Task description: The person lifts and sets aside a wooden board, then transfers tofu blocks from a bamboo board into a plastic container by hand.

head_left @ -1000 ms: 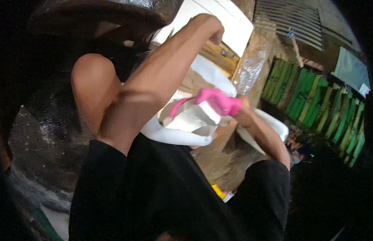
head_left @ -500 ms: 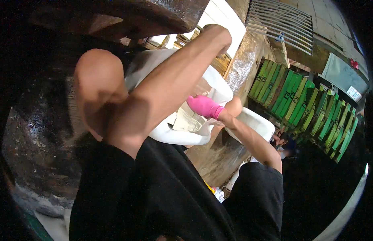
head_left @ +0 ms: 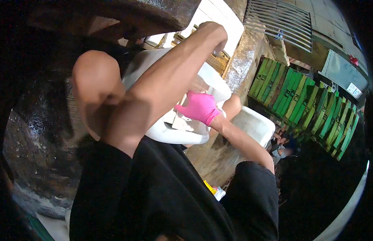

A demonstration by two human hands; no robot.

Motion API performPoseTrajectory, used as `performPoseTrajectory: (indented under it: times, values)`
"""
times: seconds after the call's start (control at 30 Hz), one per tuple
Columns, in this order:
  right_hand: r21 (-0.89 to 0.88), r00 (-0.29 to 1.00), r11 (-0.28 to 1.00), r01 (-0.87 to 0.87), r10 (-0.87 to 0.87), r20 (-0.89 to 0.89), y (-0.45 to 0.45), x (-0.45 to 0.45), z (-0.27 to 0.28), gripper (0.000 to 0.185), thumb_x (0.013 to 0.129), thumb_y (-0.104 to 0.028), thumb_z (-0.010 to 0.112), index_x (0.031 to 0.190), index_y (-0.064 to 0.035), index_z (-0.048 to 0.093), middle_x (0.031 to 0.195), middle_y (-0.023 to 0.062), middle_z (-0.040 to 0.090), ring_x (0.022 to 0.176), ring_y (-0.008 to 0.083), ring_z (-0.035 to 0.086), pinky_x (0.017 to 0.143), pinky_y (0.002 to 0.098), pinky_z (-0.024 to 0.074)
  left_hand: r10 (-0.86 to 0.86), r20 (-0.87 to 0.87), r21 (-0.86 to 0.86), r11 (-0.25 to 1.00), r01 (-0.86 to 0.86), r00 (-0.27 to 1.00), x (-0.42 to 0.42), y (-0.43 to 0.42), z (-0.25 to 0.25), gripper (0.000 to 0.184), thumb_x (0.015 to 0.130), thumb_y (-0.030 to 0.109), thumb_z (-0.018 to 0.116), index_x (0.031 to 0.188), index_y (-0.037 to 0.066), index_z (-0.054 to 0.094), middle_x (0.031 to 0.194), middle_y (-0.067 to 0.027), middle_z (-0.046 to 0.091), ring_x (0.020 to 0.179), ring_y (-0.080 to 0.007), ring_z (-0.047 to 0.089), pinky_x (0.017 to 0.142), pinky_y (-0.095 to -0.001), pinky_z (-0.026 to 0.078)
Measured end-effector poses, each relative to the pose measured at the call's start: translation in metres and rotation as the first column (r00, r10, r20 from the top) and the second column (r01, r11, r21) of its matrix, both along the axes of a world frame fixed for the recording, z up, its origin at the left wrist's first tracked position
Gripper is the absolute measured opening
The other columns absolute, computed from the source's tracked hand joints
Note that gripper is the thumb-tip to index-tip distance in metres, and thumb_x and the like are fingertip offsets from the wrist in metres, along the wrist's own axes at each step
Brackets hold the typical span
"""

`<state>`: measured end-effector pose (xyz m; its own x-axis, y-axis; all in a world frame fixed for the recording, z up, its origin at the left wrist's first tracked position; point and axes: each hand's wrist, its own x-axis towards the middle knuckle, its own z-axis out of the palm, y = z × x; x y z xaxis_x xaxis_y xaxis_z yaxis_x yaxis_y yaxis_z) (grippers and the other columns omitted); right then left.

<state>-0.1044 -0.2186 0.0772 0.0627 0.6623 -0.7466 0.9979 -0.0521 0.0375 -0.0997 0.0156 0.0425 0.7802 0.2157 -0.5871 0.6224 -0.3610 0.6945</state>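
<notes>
pink-gloved right hand (head_left: 198, 107) | over rounded white tub (head_left: 176, 137) | flat pale pieces (head_left: 185, 124) within

Looks like a grubby work area to us, maybe a workshop, though we can't pin down the trade: dark wet floor (head_left: 42, 148) at left, green slats (head_left: 290, 94) with black lettering at right, metal bars (head_left: 278, 25) upper right, white tub (head_left: 176, 137) mid-frame
</notes>
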Motion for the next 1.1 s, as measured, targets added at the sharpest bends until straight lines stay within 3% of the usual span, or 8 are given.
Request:
performPoseTrajectory:
  times: [0.3, 0.5, 0.6, 0.73, 0.77, 0.9, 1.0, 1.1]
  values:
    - [-0.022, 0.993, 0.992, 0.12, -0.121, -0.009, -0.018, 0.016, -0.023, 0.046, 0.087, -0.041, 0.054, 0.095, 0.004, 0.062, 0.085, 0.0254, 0.065, 0.081, 0.0399, 0.064, 0.075, 0.0458, 0.051, -0.059, 0.064, 0.199, 0.979, 0.046, 0.996, -0.009, -0.002, -0.001, 0.032, 0.08, 0.03, 0.061, 0.097, 0.005, 0.072, 0.096, -0.0133, 0.07, 0.083, -0.0263, 0.066, 0.075, -0.0398, 0.052]
    - [0.458, 0.995, 0.887, -0.063, 0.093, -0.042, -0.014, 0.011, -0.002, 0.028, 0.082, -0.021, 0.059, 0.088, 0.0067, 0.058, 0.086, 0.0256, 0.058, 0.087, 0.04, 0.058, 0.08, 0.0456, 0.0479, -0.075, 0.038, 0.213, 0.975, 0.065, 0.996, -0.021, -0.002, 0.007, 0.035, 0.081, 0.034, 0.061, 0.1, 0.006, 0.071, 0.098, -0.0127, 0.068, 0.086, -0.0266, 0.066, 0.079, -0.0404, 0.051]
    - [0.324, 0.872, 0.825, -0.463, 0.489, 0.0, -0.041, 0.043, -0.029, 0.022, 0.08, -0.015, 0.058, 0.086, 0.0055, 0.056, 0.084, 0.0243, 0.058, 0.087, 0.0391, 0.059, 0.079, 0.0462, 0.0477, 0.01, -0.062, 0.194, 0.981, 0.002, 0.998, -0.02, -0.006, 0.008, 0.038, 0.082, 0.031, 0.065, 0.115, 0.011, 0.067, 0.118, -0.0121, 0.065, 0.101, -0.0262, 0.064, 0.089, -0.0402, 0.049]
    - [-0.028, 0.977, 0.998, -0.064, 0.057, -0.207, -0.011, 0.014, 0.024, 0.023, 0.086, -0.015, 0.056, 0.094, 0.0063, 0.057, 0.096, 0.0235, 0.06, 0.098, 0.0341, 0.059, 0.086, 0.043, 0.0463, -0.044, 0.0, 0.296, 0.954, 0.042, 0.999, -0.03, -0.008, 0.012, 0.036, 0.083, 0.033, 0.064, 0.106, 0.006, 0.07, 0.1, -0.0154, 0.07, 0.09, -0.0275, 0.067, 0.08, -0.0405, 0.052]
    - [0.129, 0.901, 0.991, 0.029, 0.03, -0.433, -0.015, 0.02, 0.034, 0.027, 0.088, -0.017, 0.055, 0.101, 0.0066, 0.058, 0.104, 0.0241, 0.06, 0.104, 0.0331, 0.058, 0.09, 0.0415, 0.0456, -0.122, 0.102, 0.34, 0.937, 0.081, 0.987, -0.033, -0.005, 0.007, 0.04, 0.086, 0.038, 0.057, 0.101, 0.002, 0.065, 0.074, -0.0173, 0.067, 0.063, -0.0266, 0.065, 0.059, -0.04, 0.053]
    - [-0.09, 0.547, 0.948, 0.305, -0.251, -0.798, 0.007, 0.089, 0.11, 0.037, 0.094, -0.021, 0.05, 0.122, 0.0027, 0.056, 0.125, 0.0192, 0.058, 0.116, 0.0261, 0.056, 0.1, 0.0369, 0.0433, -0.062, -0.02, 0.341, 0.938, 0.065, 0.998, -0.033, -0.007, 0.02, 0.043, 0.088, 0.041, 0.056, 0.111, 0.006, 0.061, 0.096, -0.0169, 0.069, 0.086, -0.0292, 0.067, 0.078, -0.0414, 0.053]
    - [-0.335, -0.144, 0.741, 0.583, -0.311, -0.939, 0.036, 0.211, 0.046, 0.048, 0.101, -0.028, 0.033, 0.137, 0.0023, 0.043, 0.137, 0.0135, 0.05, 0.129, 0.0259, 0.045, 0.112, 0.0358, 0.0303, -0.039, -0.138, 0.357, 0.93, 0.086, 0.99, -0.027, 0.001, 0.009, 0.04, 0.088, 0.039, 0.056, 0.112, 0.008, 0.062, 0.105, -0.019, 0.067, 0.098, -0.0313, 0.064, 0.087, -0.0426, 0.048]
    - [-0.187, -0.115, 0.165, 0.968, -0.367, -0.923, 0.058, 0.337, -0.065, 0.048, 0.101, -0.03, 0.035, 0.137, 0.0008, 0.042, 0.141, 0.0133, 0.046, 0.132, 0.0243, 0.041, 0.112, 0.0359, 0.0284, 0.007, -0.156, 0.363, 0.93, 0.051, 0.988, -0.026, 0.005, 0.006, 0.041, 0.09, 0.04, 0.055, 0.113, 0.006, 0.06, 0.103, -0.0202, 0.066, 0.097, -0.0325, 0.064, 0.085, -0.043, 0.048]
